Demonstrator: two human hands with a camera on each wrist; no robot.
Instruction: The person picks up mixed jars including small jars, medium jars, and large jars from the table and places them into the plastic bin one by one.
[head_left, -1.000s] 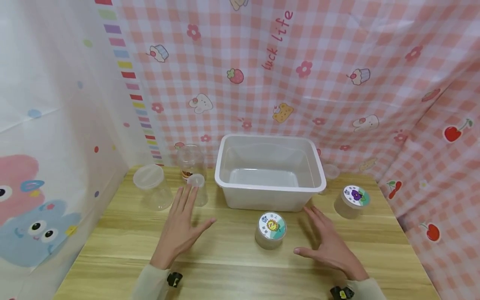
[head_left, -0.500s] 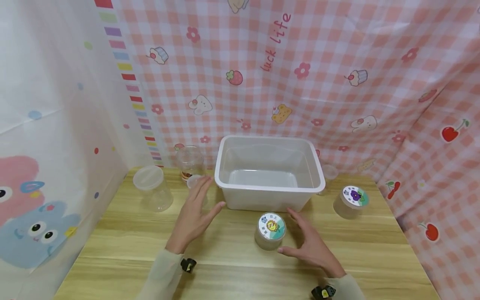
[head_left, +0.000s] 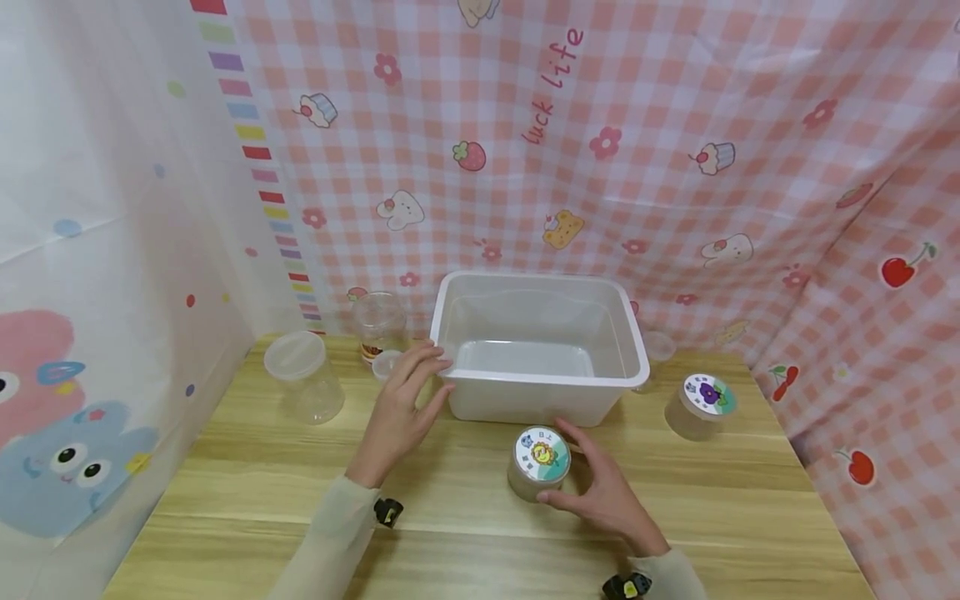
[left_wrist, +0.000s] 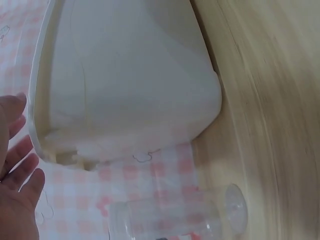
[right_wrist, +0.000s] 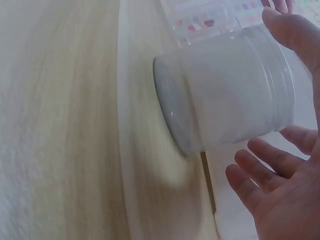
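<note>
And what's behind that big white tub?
Behind the white tub hangs a pink checkered cloth. A small clear container shows past the tub's right side, partly covered. The tub hides the wooden table directly behind it, so I can't tell what else stands there.

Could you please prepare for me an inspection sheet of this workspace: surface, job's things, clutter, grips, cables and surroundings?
Surface: wood-grain table; no spill seen.
Job's things: sunflower-topped jar, upright, in front of the white tub.
Clutter: on the left, tall clear jar, labelled clear jar and small lidded container, partly hidden; on the right, purple-flower-topped jar and clear container partly behind the tub.
Grips: left grip at the tub's near left corner, contact unclear; right grip with thumb and fingers spread about the sunflower-topped jar, firmness of hold unclear.
Cables: nothing seen.
Surroundings: pink checked cloth behind and right; white cartoon cloth left.
</note>
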